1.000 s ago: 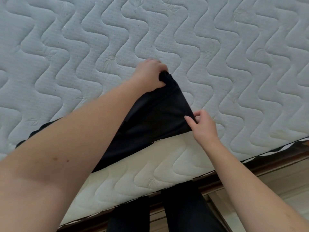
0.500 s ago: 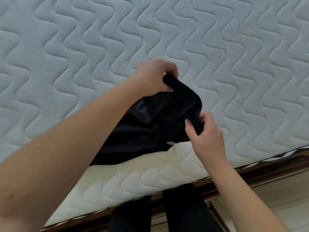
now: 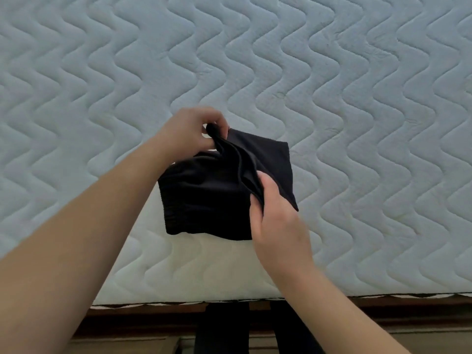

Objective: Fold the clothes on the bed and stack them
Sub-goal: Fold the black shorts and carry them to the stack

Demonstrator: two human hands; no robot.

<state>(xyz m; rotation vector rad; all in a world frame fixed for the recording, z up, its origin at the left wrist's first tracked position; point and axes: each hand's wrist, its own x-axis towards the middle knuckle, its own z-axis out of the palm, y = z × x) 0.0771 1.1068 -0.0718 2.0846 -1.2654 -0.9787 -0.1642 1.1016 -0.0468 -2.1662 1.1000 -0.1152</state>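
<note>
Both hands — left hand (image 3: 190,131), right hand (image 3: 275,213) — now pinch the black garment (image 3: 212,198), bunched smaller since a moment ago — fold progressing on the bed (image 3: 357,123).

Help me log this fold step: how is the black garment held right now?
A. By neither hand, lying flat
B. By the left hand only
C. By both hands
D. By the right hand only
C: the left hand pinches the black garment's far corner and the right hand grips its near edge.
</note>
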